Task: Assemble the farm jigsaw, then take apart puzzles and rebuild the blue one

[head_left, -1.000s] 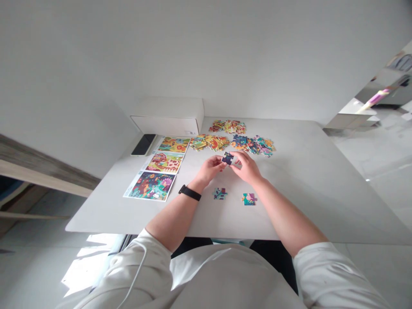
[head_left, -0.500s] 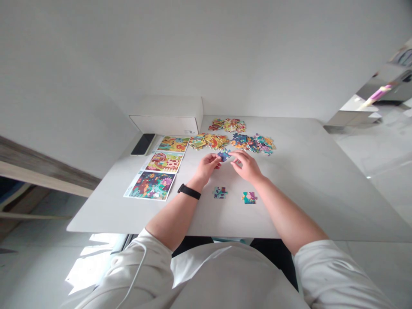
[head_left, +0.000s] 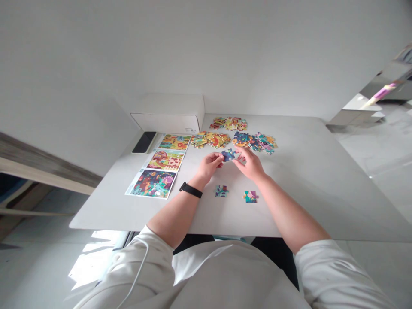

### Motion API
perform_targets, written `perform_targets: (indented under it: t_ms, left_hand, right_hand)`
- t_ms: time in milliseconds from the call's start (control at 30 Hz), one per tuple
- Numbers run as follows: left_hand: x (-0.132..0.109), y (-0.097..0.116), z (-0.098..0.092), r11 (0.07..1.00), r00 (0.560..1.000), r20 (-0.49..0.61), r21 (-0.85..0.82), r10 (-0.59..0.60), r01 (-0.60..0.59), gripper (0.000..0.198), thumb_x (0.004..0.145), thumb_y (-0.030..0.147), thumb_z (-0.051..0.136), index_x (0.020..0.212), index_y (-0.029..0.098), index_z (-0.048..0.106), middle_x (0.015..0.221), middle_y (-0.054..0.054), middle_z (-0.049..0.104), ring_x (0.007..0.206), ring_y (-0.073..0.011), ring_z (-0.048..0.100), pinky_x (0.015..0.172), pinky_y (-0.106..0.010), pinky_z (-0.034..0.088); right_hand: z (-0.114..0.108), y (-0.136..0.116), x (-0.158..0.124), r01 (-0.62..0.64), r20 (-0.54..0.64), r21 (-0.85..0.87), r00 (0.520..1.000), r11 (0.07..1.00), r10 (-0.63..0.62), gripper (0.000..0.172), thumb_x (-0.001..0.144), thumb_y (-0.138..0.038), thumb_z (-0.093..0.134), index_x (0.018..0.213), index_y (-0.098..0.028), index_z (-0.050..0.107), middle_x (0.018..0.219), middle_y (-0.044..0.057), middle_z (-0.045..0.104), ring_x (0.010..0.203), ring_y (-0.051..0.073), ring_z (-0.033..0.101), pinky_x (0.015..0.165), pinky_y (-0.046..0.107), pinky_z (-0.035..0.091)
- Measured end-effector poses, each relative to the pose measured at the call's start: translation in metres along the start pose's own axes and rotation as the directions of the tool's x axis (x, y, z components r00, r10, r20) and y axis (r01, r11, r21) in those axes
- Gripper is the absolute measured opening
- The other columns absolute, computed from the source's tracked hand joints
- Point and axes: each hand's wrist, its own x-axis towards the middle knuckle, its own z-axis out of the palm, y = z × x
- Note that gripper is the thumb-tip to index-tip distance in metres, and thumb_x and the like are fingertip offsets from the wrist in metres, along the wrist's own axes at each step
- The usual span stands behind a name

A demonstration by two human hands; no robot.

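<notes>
A dark blue jigsaw puzzle piece (head_left: 228,155) is held up over the table by my left hand (head_left: 210,166), its thumb and fingers pinched on the left edge. My right hand (head_left: 250,164) is just right of that piece, thumb and fingers apart; whether a fingertip touches the piece I cannot make out. Nearer to me lie a teal and blue puzzle piece (head_left: 221,191) and, to its right, a green and pink puzzle piece (head_left: 250,197), flat and apart from each other. Beyond my hands is a heap of dark blue and purple puzzle pieces (head_left: 257,142).
A heap of yellow pieces (head_left: 210,140) and a heap of red and yellow pieces (head_left: 230,123) lie farther back. Three picture sheets (head_left: 153,183) line the left side, beside a phone (head_left: 144,142). Behind stands a white box (head_left: 165,122) against the wall.
The held piece has turned and shifted slightly right. My right hand's thumb and fingers have spread around its right side. The view has shifted a little.
</notes>
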Motion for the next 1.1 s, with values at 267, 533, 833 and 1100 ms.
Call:
perform_targets:
  t_ms: [267, 533, 833, 1100]
  left_hand:
    - [0.0013, -0.0024, -0.0007, 1.000, 1.000, 0.013, 0.026, 0.002, -0.003, 0.052, 0.080, 0.067, 0.085, 0.098, 0.019, 0.074, 0.075, -0.001, 0.067, 0.065, -0.0120, 0.058, 0.067, -0.027, 0.050]
    - [-0.0011, -0.0023, 0.0037, 1.000, 0.997, 0.072, 0.018, -0.014, 0.013, 0.044, 0.078, 0.053, 0.090, 0.098, 0.019, 0.071, 0.091, -0.003, 0.072, 0.071, -0.0111, 0.061, 0.072, -0.028, 0.052]
    - [-0.0016, -0.0009, 0.0031, 1.000, 0.998, 0.054, 0.011, -0.017, 0.017, 0.046, 0.077, 0.056, 0.090, 0.093, 0.019, 0.068, 0.085, -0.003, 0.072, 0.067, -0.0118, 0.061, 0.070, -0.028, 0.053]
    - [-0.0023, 0.0015, 0.0035, 0.999, 0.998, 0.047, -0.020, -0.035, 0.036, 0.042, 0.084, 0.053, 0.086, 0.095, 0.020, 0.063, 0.089, -0.002, 0.071, 0.072, -0.0123, 0.065, 0.073, -0.029, 0.055]
  right_hand:
    - [0.0005, 0.0008, -0.0003, 0.012, 0.030, -0.039, 0.999, 0.999, -0.011, 0.040, 0.098, -0.030, 0.072, 0.137, -0.029, 0.069, 0.112, 0.007, 0.074, 0.080, 0.021, 0.071, 0.085, 0.040, 0.066]
    - [-0.0003, 0.0044, 0.0011, -0.017, -0.027, -0.042, 1.000, 0.999, 0.016, 0.040, 0.097, -0.036, 0.075, 0.136, -0.028, 0.069, 0.108, 0.007, 0.075, 0.084, 0.022, 0.071, 0.083, 0.037, 0.065]
    - [-0.0017, 0.0031, 0.0013, 0.025, -0.002, -0.021, 1.000, 0.999, -0.025, 0.042, 0.097, -0.031, 0.073, 0.139, -0.028, 0.067, 0.110, 0.008, 0.074, 0.086, 0.022, 0.071, 0.085, 0.039, 0.065]
    - [-0.0015, 0.0028, 0.0001, 0.019, 0.004, 0.014, 1.000, 1.000, -0.019, 0.039, 0.096, -0.029, 0.073, 0.134, -0.026, 0.068, 0.109, 0.007, 0.076, 0.087, 0.022, 0.072, 0.084, 0.038, 0.065]
